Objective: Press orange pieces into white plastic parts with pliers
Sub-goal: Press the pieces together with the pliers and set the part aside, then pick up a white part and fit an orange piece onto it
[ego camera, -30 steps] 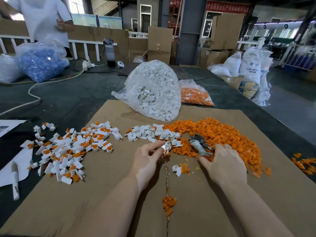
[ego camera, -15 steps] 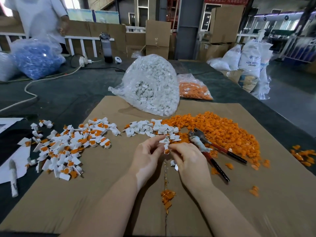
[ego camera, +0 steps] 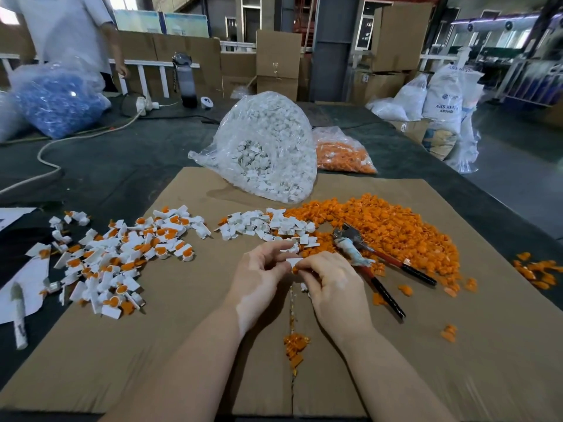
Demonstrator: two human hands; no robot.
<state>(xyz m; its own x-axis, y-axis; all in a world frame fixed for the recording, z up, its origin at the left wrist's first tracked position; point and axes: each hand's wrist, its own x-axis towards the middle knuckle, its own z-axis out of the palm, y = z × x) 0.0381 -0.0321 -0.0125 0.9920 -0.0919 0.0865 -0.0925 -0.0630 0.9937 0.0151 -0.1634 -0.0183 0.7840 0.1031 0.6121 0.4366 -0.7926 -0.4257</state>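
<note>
Over the cardboard sheet (ego camera: 457, 360), my left hand (ego camera: 262, 275) and my right hand (ego camera: 332, 284) meet at the centre. Together they pinch a small white plastic part (ego camera: 293, 262) with an orange piece at its lower edge. The pliers (ego camera: 365, 257), with red and black handles, lie on the cardboard just right of my right hand, untouched. A heap of loose orange pieces (ego camera: 396, 229) spreads behind them. A small group of bare white parts (ego camera: 259, 226) lies ahead of my hands. Assembled white-and-orange parts (ego camera: 122, 254) are piled at the left.
A clear bag of white parts (ego camera: 268, 147) and a bag of orange pieces (ego camera: 341, 153) stand at the back. A blue-filled bag (ego camera: 58, 102), a cable and a bottle (ego camera: 187, 80) sit far left. A person (ego camera: 70, 28) stands behind. A marker (ego camera: 18, 315) lies at the left edge.
My right hand let go of the pliers, which now lie on the cardboard, and moved left to join my left hand on the white part.
</note>
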